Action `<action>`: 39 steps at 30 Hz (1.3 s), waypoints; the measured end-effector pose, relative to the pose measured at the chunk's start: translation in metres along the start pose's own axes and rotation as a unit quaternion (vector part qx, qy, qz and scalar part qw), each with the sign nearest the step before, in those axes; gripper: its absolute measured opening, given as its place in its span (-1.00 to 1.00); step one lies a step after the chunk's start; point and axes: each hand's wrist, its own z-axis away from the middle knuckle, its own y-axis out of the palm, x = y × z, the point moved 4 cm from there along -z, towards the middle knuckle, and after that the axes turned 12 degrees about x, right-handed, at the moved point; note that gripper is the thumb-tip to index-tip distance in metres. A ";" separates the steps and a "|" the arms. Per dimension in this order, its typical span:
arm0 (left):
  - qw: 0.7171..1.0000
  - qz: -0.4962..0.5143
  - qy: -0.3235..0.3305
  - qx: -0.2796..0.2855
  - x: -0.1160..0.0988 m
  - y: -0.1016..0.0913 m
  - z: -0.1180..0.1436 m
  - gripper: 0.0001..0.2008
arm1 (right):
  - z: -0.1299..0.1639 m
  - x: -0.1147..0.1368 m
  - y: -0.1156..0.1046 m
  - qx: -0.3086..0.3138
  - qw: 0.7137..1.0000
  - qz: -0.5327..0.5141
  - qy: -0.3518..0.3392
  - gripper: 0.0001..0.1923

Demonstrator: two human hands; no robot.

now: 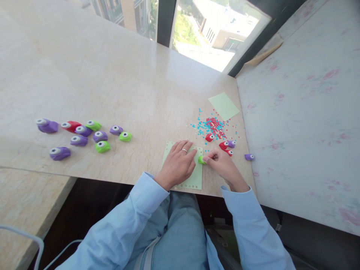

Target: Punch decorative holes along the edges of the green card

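Observation:
A pale green sheet of paper (pixel 198 176) lies at the front of the counter, with small star-shaped holes along its edges. My left hand (pixel 179 162) rests flat on it, fingers extended, a ring on one finger. At the sheet's right edge sits a lime-green craft paper punch (pixel 201 160). My right hand (pixel 223 167) grips this punch between thumb and fingers; part of the punch is hidden behind them. Just beyond that hand are red punches (pixel 209 137) and a small purple punch (pixel 231 144).
Loose red and blue paper confetti (pixel 215 126) is scattered beyond my hands, beside another green sheet (pixel 224 106). Several purple, green and red punches (pixel 101 146) stand at left. A lone purple punch (pixel 249 157) is near the floral wall panel (pixel 295 131). A window closes off the back.

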 end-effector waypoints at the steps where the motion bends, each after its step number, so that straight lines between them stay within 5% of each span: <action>1: 1.000 0.002 0.000 -0.002 0.000 0.000 0.000 -0.65 | 0.000 0.002 0.000 -0.003 1.000 0.012 0.002 -0.78; 10: 1.000 0.002 0.004 -0.015 0.000 0.000 0.000 -0.66 | -0.005 0.021 0.000 -0.026 0.990 0.134 0.030 -0.87; 26: 1.000 -0.010 0.003 -0.018 0.002 0.003 -0.002 -0.70 | -0.016 0.021 0.005 -0.036 0.978 0.195 0.059 -0.77; 39: 1.000 0.001 -0.012 -0.017 0.008 0.007 -0.007 -0.70 | -0.005 0.010 0.005 -0.046 0.995 0.085 -0.032 -0.83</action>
